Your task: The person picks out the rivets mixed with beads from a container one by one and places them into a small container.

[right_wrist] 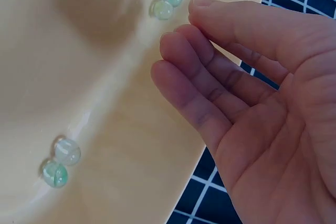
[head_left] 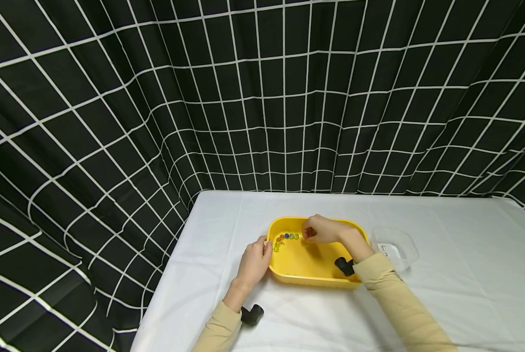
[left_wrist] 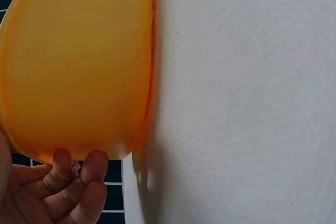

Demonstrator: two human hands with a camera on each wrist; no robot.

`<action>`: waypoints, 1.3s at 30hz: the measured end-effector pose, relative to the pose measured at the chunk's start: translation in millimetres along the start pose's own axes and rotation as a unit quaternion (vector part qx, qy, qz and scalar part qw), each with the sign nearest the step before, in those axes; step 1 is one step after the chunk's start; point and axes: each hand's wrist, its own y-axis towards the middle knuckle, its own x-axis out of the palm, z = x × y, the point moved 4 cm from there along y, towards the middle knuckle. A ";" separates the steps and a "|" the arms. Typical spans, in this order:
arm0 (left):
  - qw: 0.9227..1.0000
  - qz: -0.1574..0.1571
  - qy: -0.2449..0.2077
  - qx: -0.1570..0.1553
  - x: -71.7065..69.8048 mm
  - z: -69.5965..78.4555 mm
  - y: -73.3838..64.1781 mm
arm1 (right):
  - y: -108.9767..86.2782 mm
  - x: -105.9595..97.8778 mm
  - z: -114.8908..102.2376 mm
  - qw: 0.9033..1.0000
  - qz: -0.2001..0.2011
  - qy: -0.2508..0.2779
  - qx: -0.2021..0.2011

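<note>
A yellow plastic tub [head_left: 297, 264] stands on the table. My left hand [head_left: 254, 261] grips its left end, thumb over the rim and fingertips [left_wrist: 94, 166] against the outer wall. Inside, along the far left corner, runs a curved line of glass marbles: yellow-green, orange, a blue marble [head_left: 286, 236] and green. My right hand [head_left: 325, 230] hovers in the tub beside that line's right end, its fingers bent. The thumb covers the index finger in the right wrist view, so whether anything sits between them is hidden. Two pale green marbles [right_wrist: 61, 162] lie apart from the line.
A clear plastic container [head_left: 394, 249] stands right of the tub, partly behind my right forearm. White cloth [head_left: 227, 215] covers the table. A black curtain with a white grid [head_left: 288, 112] hangs behind it. Black wrist mounts [head_left: 252, 315] stick out from both wrists.
</note>
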 end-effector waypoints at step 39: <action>1.000 0.008 0.013 0.007 0.5 -1.4 1.7 | 37.2 18.7 -22.4 0.999 -0.011 0.006 -0.040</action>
